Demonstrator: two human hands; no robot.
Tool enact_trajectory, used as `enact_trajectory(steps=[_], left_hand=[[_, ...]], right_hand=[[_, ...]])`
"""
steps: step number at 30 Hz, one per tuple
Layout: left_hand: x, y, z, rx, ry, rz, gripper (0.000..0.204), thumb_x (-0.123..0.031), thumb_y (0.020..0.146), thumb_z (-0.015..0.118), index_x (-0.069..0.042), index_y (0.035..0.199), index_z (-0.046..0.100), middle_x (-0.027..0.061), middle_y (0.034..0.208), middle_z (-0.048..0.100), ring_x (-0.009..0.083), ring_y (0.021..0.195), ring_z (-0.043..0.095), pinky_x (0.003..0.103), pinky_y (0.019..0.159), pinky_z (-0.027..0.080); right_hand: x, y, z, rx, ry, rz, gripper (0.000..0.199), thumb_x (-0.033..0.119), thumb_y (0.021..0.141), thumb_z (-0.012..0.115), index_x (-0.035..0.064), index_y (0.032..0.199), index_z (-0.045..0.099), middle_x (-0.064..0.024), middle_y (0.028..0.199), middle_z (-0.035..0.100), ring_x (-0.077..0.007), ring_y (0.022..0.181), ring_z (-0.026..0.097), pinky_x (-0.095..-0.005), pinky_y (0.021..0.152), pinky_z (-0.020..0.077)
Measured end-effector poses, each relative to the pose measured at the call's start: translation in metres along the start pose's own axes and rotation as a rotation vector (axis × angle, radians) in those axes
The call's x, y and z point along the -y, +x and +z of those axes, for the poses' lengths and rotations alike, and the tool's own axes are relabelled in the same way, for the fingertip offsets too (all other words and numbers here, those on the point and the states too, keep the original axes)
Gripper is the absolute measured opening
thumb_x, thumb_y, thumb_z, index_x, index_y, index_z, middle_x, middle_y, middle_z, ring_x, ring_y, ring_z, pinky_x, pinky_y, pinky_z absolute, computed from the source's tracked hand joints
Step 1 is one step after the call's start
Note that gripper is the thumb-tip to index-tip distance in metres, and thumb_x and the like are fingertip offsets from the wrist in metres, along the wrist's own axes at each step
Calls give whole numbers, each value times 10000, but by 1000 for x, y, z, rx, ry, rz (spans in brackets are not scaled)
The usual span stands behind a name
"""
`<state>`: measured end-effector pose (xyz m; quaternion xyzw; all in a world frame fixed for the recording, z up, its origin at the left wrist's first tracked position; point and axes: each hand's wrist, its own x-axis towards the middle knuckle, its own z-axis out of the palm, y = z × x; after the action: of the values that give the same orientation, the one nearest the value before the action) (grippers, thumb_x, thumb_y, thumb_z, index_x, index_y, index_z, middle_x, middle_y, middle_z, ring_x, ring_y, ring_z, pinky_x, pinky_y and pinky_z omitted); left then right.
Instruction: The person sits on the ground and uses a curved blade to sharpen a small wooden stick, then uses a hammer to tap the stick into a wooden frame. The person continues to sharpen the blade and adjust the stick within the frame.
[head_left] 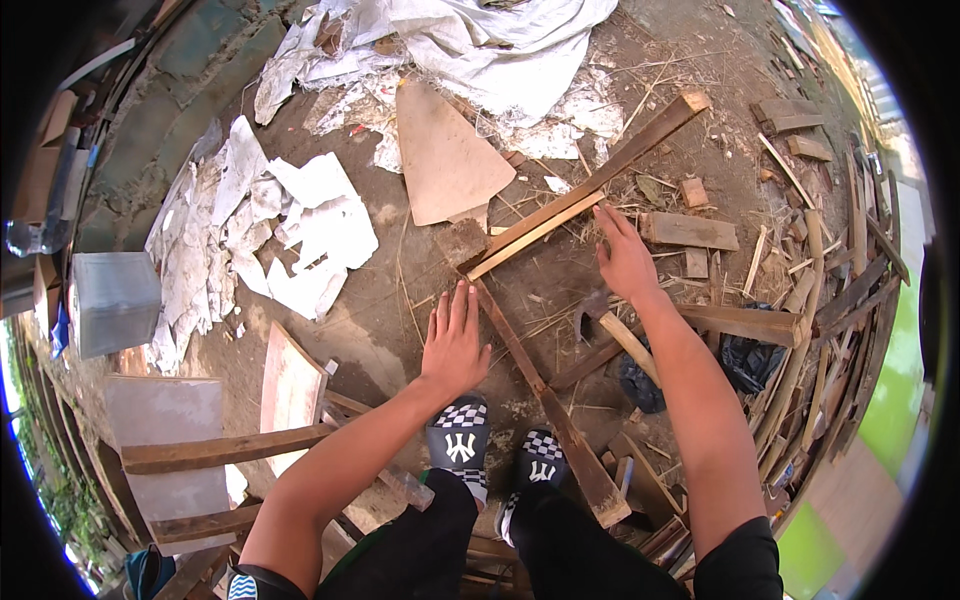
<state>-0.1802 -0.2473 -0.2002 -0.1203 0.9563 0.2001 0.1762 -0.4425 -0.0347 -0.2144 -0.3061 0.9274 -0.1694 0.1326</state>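
A pale, freshly cut wood strip (pixel 537 237) lies on the ground along the near side of a long dark wooden plank (pixel 640 145). My left hand (pixel 455 345) lies flat with fingers stretched, its fingertips at the strip's near left end. At the other end, my right hand (pixel 627 258) has its fingers extended, with the fingertips against or beside the strip. Neither hand is wrapped round anything. A hammer (pixel 628 345) with a wooden handle lies under my right forearm. From near my left fingertips, a narrow dark board (pixel 545 395) runs back toward my feet.
White torn sheets (pixel 320 225) and a white sack (pixel 500 50) lie ahead and left, near a tan board (pixel 445 155). Wood offcuts (pixel 690 231) and piled sticks (pixel 850 290) line the right. A beam (pixel 230 450) and a grey box (pixel 115 300) are at left.
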Motion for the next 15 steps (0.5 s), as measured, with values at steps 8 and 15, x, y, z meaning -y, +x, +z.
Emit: enact_trajectory(steps=[8,15], left_hand=[[-7,-12,-30,-17,-118,-61,973,-327,948,698,51,1650,141,335,1682,176,519,1551,220,569,1269,249],[-9,-33,-26,-176,-280,-83,909,-339,932,714,36,1627,265,375,1614,292,547,1500,289,564,1258,272]], right_hand=[[24,-8,-57,341,-44,121,536,200,997,651,129,1518,550,-169,1488,587,-366,1360,565,-460,1131,484],[60,-37,-96,459,-47,86,475,269,999,670,117,1447,629,-229,1332,685,-403,1255,639,-475,1090,509]])
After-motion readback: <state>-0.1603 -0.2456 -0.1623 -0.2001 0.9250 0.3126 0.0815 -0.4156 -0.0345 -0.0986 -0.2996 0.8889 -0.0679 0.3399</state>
